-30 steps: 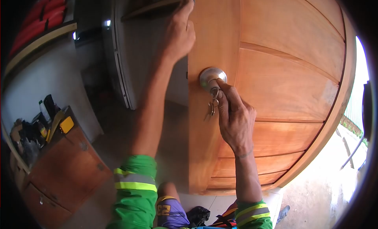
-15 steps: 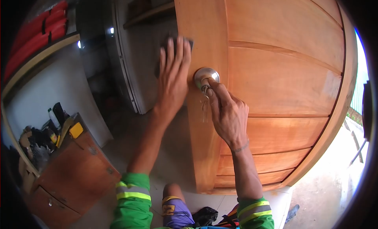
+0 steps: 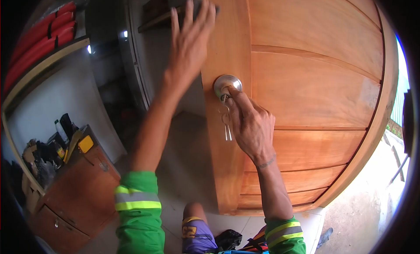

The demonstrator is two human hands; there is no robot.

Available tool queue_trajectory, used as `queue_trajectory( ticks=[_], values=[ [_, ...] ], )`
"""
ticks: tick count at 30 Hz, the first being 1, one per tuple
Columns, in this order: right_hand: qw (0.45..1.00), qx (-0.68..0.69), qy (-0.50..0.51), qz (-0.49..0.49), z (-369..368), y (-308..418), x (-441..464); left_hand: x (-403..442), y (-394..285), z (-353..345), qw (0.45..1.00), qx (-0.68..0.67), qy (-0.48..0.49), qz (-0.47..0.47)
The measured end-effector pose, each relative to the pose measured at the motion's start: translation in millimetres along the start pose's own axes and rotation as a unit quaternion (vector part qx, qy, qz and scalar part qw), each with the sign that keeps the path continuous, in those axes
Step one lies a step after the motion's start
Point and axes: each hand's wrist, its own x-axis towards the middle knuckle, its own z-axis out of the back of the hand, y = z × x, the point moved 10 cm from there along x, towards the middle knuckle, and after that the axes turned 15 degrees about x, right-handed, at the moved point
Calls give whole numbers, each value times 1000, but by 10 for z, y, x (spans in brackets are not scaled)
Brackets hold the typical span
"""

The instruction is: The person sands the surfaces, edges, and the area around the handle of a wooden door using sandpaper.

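A wooden door (image 3: 313, 88) with horizontal panels stands open before me. My left hand (image 3: 189, 46) is at the upper part of the door's narrow edge, fingers spread over a piece of dark sandpaper (image 3: 216, 9). Most of the sandpaper is hidden behind the fingers. My right hand (image 3: 253, 127) grips the round metal doorknob (image 3: 228, 82), with thumb and fingers closed on it. A bunch of keys (image 3: 227, 127) dangles from the knob, just left of that hand.
On the left, a brown cabinet (image 3: 76, 188) carries a yellow case (image 3: 85, 144) and mixed clutter. Red bundles (image 3: 48, 33) lie on a shelf above. A dark bag (image 3: 228, 240) is on the tiled floor near my leg. Bright outdoor ground (image 3: 354, 219) shows on the right.
My left hand has moved up along the door's edge with the sandpaper. My right hand stays on the doorknob, and the keys hang in clearer view.
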Motion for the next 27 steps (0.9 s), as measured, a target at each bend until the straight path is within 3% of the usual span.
queue_trajectory(
  ticks=[1, 4, 7, 10, 12, 15, 16, 18, 21, 25, 27],
  values=[
    [1000, -2, -5, 7, 0, -41, 14, 207, 77, -50, 999, 16, -26, -11],
    [1000, 2, -6, 11, -55, -106, -24, -19, 48, -67, 1000, -2, 25, -18],
    [1000, -6, 6, 4, -47, -105, -3, -1010, -324, -68, 992, -49, 113, 29],
    [1000, -9, 17, -20, -79, -123, -31, -231, -77, -116, 999, -35, 19, -7],
    [999, -2, 14, -28, -108, -168, -3, 468, 360, -501, 999, 0, 13, -34],
    [1000, 1, 14, -27, -123, -238, -20, 508, 297, -441, 999, -34, 15, -33],
    [1000, -1, 11, -20, -122, -213, -30, 137, 111, -256, 995, -96, 12, -13],
    [1000, -8, 2, -13, -77, -184, -12, -596, -230, -198, 983, -141, 111, -30],
    [1000, -10, 1, -20, -93, -147, 5, -398, -129, -147, 985, -141, 83, -61],
    [999, 21, -6, -29, -111, -173, -51, 611, 261, -269, 997, -33, -1, -71],
    [999, 22, -1, -30, -64, -144, -42, 261, -9, -73, 995, -65, 16, -69]
  ],
)
